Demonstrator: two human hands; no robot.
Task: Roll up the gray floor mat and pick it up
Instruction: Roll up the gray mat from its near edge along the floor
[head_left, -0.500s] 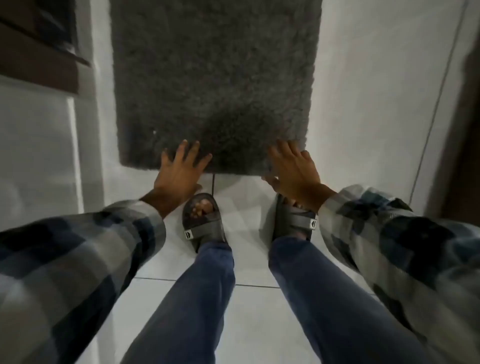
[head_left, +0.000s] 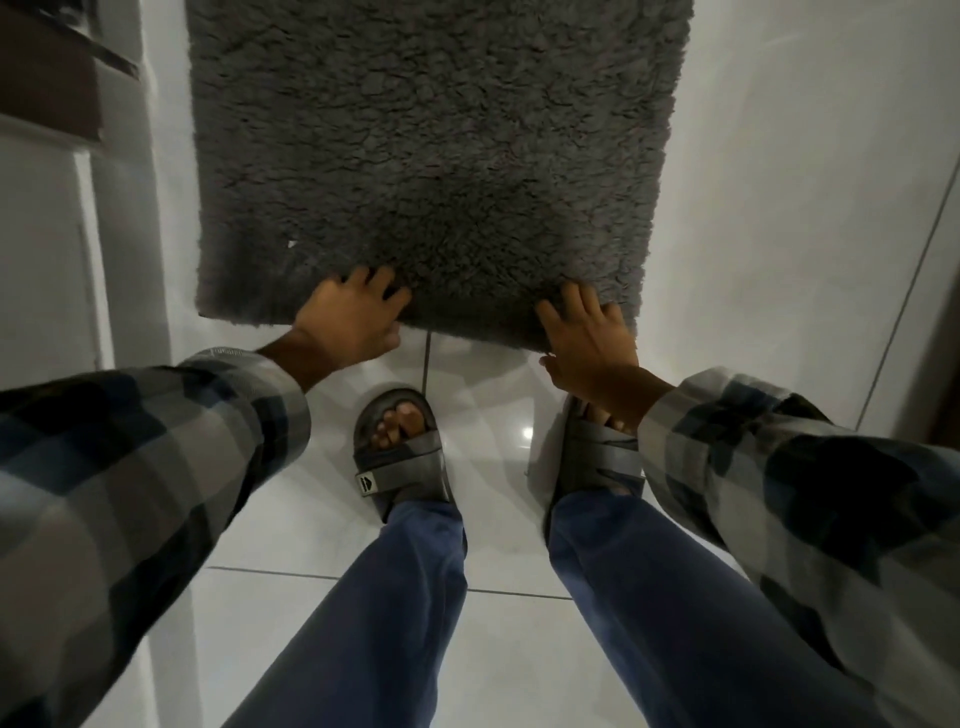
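Note:
The gray floor mat (head_left: 431, 156), shaggy and rectangular, lies flat on the white tile floor and runs away from me past the top of the view. My left hand (head_left: 353, 325) grips its near edge left of centre, fingers sunk in the pile and thumb at the edge. My right hand (head_left: 589, 338) holds the same edge near the right corner, fingers on top and thumb below. Under the right hand the edge looks slightly raised off the tiles.
My feet in grey sandals (head_left: 400, 447) (head_left: 597, 457) stand just short of the mat's near edge. A white wall with a dark wooden piece (head_left: 47, 78) runs along the left. A dark door edge (head_left: 948, 338) borders the right. Glossy tiles (head_left: 779, 234) lie right of the mat.
Both hands have moved forward from hovering over the near edge to closing on it. The view has come lower and closer to the mat.

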